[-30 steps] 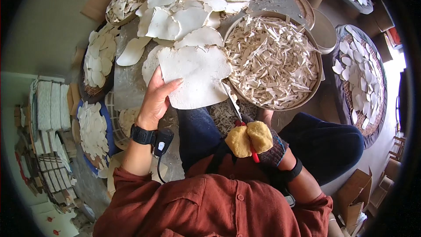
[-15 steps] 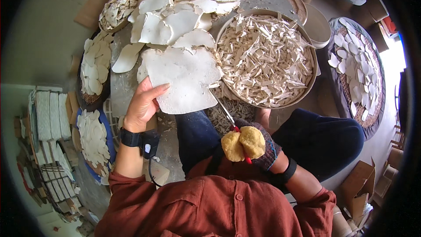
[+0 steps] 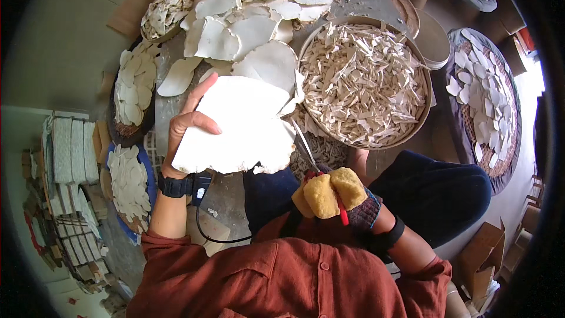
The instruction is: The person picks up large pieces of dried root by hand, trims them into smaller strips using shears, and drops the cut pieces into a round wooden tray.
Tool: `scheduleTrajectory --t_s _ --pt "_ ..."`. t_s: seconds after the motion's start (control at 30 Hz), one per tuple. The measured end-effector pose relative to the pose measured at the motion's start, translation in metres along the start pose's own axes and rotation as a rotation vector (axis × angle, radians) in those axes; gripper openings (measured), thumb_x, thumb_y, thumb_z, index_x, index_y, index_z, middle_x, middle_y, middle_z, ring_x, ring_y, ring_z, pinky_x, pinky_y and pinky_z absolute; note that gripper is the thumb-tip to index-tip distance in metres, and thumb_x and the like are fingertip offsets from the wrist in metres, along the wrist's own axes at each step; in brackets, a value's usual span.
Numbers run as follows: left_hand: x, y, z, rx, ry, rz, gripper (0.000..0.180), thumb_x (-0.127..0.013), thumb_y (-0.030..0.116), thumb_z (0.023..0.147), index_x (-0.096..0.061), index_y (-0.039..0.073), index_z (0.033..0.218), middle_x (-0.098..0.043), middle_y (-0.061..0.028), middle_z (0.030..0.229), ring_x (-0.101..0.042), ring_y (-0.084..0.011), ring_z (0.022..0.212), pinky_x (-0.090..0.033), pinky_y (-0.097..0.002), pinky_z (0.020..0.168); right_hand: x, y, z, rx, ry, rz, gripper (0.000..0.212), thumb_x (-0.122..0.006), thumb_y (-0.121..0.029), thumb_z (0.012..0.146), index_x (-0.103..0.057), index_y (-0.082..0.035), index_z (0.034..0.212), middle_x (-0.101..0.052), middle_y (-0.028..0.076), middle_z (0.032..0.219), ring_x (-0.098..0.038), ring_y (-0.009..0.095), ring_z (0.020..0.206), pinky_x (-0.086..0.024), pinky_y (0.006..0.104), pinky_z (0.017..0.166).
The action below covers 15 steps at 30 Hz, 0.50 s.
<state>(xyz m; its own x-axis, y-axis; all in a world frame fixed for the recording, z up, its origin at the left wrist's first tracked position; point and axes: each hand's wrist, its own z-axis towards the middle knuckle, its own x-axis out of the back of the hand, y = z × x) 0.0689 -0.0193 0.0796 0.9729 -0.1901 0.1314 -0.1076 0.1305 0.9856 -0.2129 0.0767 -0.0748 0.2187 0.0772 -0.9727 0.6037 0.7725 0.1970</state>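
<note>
My left hand [image 3: 187,126] grips a flat, pale sheet [image 3: 238,123] by its left side, thumb on top and fingers behind. The sheet looks overexposed, with a ragged, brownish lower edge. My right hand [image 3: 368,209], in a dark knitted glove, is closed round scissors [image 3: 306,156] with red handles. Yellow sponge padding [image 3: 329,193] covers the grips and hides some fingers. The blades point up at the sheet's right edge, where a narrow strip [image 3: 292,103] curls away from it; whether it is still attached I cannot tell.
To the right of the sheet stands a round tray [image 3: 428,91] heaped with pale slivers. Beyond the sheet lies a pile of similar white pieces [image 3: 253,29]. Rounded white pieces fill trays at left [image 3: 126,179] and right [image 3: 485,103]. A black cable [image 3: 218,240] runs from my left wrist.
My left hand has turned the sheet over or around, so its ragged edge now faces me. A narrow strip now stands at its right side. The scissors stay nearly in place.
</note>
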Motion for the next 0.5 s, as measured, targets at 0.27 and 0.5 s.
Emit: scheduleTrajectory --t_s 0.27,0.5 --pt "-0.003 -0.011 0.005 0.024 -0.098 -0.103 0.004 -0.064 0.002 0.065 -0.063 0.006 0.064 -0.034 -0.0142 0.136 -0.040 -0.0302 0.120 -0.036 -0.0449 0.097 -0.009 0.002 -0.006 -0.025 0.252 -0.305 0.030 -0.048 -0.013 0.089 -0.047 0.004 0.114 -0.054 0.015 0.113 -0.054 0.022 0.104 -0.041 0.0335 0.093" --pt "-0.010 -0.016 0.001 0.145 0.027 -0.417 0.008 -0.058 -0.001 0.070 -0.063 0.003 0.075 -0.035 -0.0170 0.135 -0.041 -0.0295 0.119 -0.036 -0.0444 0.098 -0.059 0.005 0.008 0.050 0.122 -0.683 0.029 -0.054 -0.016 0.087 -0.050 0.002 0.109 -0.056 0.015 0.110 -0.055 0.024 0.103 -0.044 0.0370 0.089"
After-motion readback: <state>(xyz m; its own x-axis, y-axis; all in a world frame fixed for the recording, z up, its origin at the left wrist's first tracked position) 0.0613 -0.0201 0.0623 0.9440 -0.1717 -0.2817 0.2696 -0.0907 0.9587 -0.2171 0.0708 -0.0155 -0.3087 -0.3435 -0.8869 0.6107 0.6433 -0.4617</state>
